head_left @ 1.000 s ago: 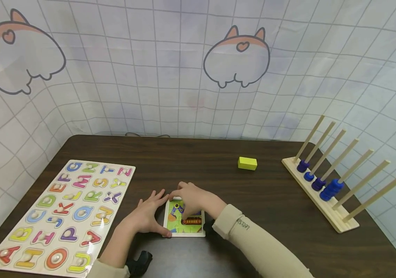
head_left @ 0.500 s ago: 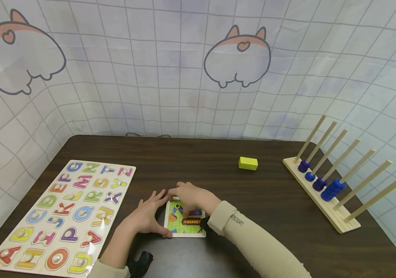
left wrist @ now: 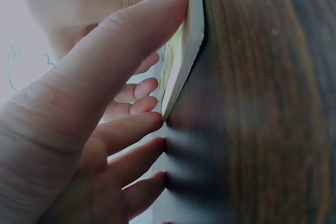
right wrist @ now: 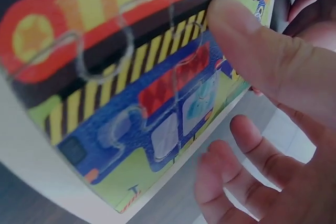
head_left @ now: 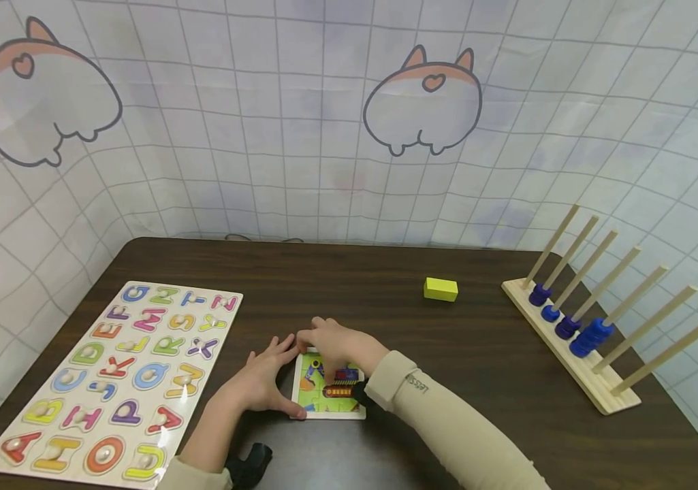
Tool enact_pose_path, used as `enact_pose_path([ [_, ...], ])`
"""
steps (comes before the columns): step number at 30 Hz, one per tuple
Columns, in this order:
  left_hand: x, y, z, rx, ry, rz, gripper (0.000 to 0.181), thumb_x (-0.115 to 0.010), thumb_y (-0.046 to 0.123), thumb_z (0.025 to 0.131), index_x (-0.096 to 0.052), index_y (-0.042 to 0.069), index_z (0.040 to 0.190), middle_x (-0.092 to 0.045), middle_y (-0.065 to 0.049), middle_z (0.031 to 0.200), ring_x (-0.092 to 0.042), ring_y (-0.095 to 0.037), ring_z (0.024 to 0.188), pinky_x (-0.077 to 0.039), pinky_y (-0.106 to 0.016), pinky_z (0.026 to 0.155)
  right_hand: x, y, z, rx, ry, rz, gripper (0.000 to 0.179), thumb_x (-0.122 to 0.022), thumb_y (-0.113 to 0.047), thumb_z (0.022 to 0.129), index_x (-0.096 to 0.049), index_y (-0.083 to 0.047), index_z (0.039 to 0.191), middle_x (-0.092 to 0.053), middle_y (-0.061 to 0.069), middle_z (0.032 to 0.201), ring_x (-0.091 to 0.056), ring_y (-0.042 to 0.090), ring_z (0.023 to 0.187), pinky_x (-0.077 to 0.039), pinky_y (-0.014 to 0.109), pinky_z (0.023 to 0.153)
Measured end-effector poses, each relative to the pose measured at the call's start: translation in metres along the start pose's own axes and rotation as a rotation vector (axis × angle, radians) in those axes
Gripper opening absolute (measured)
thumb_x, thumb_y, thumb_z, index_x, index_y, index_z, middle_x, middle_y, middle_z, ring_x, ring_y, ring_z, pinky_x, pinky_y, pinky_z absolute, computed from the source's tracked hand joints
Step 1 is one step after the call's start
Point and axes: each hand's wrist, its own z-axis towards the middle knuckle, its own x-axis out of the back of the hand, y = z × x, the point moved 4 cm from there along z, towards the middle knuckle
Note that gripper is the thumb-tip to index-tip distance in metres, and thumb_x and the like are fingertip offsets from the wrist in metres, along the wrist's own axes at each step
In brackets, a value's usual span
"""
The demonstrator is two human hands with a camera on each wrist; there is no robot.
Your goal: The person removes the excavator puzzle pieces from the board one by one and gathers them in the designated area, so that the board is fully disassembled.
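Fingers (head_left: 318,335) partly cover the puzzle (head_left: 339,393) — letter board (head_left: 124,388) nearby.

Capital letters (head_left: 150,376) A to Z fill the board (head_left: 124,386) near the surface's (head_left: 385,306) left edge; dark lettering (head_left: 417,383) on the right sleeve (head_left: 447,425) is unclear.

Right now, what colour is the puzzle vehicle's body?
Mostly blue; the body shows best in the right wrist view.

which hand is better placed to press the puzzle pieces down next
Probably the right hand: its thumb lies over the middle of the puzzle. The left hand is at the puzzle's left side, thumb at the near corner, so seems better for steadying.
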Motion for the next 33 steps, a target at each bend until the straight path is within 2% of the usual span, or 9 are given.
enact_pose_path([
  [8,0.0,0.001,0.0,0.003,-0.003,-0.003,0.108,-0.086,0.045,0.052,-0.038,0.007,0.14,-0.023,-0.015,0.148,-0.011,-0.038,0.136,-0.006,-0.067,0.1,0.001,-0.003,0.002,0.058,-0.024,0.057,0.053,-0.085,-0.011,0.061,-0.052,-0.016,0.101,-0.051,-0.001,0.1,-0.048,0.01,0.087,-0.048,0.022,0.075],
  [15,-0.001,0.0,0.001,0.009,-0.008,0.003,0.108,-0.086,0.046,0.052,-0.037,0.007,0.14,-0.023,-0.015,0.148,-0.011,-0.038,0.136,-0.006,-0.067,0.1,0.002,0.0,-0.002,0.061,-0.005,0.124,0.051,-0.085,-0.008,0.061,-0.053,-0.015,0.101,-0.052,-0.002,0.099,-0.046,0.01,0.087,-0.047,0.02,0.072],
  [20,0.0,0.0,0.001,0.002,-0.007,0.004,0.107,-0.086,0.045,0.052,-0.038,0.007,0.14,-0.023,-0.015,0.148,-0.011,-0.038,0.136,-0.006,-0.067,0.1,0.001,0.004,-0.004,0.075,0.003,0.176,0.048,-0.082,-0.007,0.065,-0.055,-0.015,0.104,-0.052,0.0,0.101,-0.046,0.011,0.088,-0.047,0.022,0.073],
  [24,0.0,0.0,0.001,-0.006,-0.008,0.002,0.107,-0.085,0.046,0.053,-0.037,0.008,0.14,-0.023,-0.016,0.148,-0.01,-0.039,0.136,-0.006,-0.067,0.1,0.001,0.006,-0.005,0.106,0.03,0.181,0.038,-0.078,-0.009,0.072,-0.056,-0.015,0.103,-0.053,0.0,0.098,-0.046,0.011,0.086,-0.045,0.023,0.074],
  [27,0.0,0.0,0.001,-0.015,-0.007,-0.004,0.102,-0.083,0.046,0.057,-0.037,0.008,0.14,-0.023,-0.016,0.148,-0.01,-0.04,0.136,-0.005,-0.068,0.099,0.001,0.007,-0.005,0.121,0.053,0.194,0.032,-0.075,-0.01,0.075,-0.057,-0.015,0.101,-0.053,0.0,0.094,-0.046,0.012,0.083,-0.044,0.024,0.071],
  [33,0.002,0.001,0.001,-0.014,0.013,-0.024,0.082,-0.074,0.043,0.073,-0.041,0.006,0.138,-0.025,-0.018,0.147,-0.013,-0.042,0.134,-0.008,-0.07,0.096,0.003,0.007,-0.004,0.127,0.077,0.231,0.029,-0.076,-0.01,0.075,-0.058,-0.013,0.098,-0.054,0.001,0.09,-0.047,0.011,0.077,-0.044,0.022,0.066],
])
